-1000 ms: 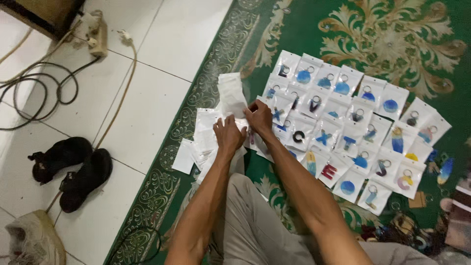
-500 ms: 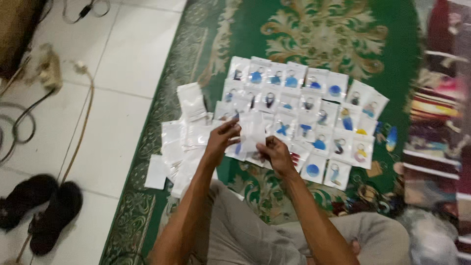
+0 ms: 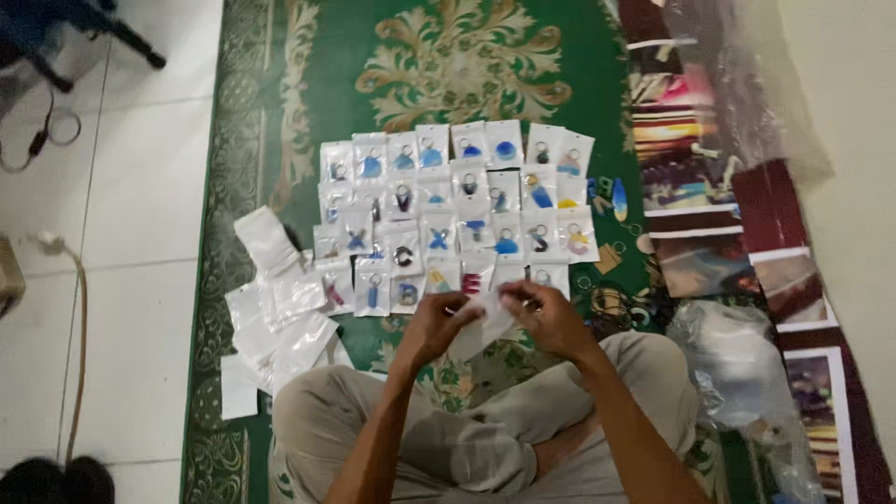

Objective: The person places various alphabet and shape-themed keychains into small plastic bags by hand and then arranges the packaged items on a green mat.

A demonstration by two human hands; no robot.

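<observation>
Both hands, left (image 3: 439, 327) and right (image 3: 551, 317), have lifted a clear packet (image 3: 487, 322) toward the lap.

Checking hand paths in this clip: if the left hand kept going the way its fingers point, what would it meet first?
Probably the small clear bag that the left hand already pinches together with the right hand; beyond it, the bottom row of bagged keychains, though depth is unclear.
</observation>
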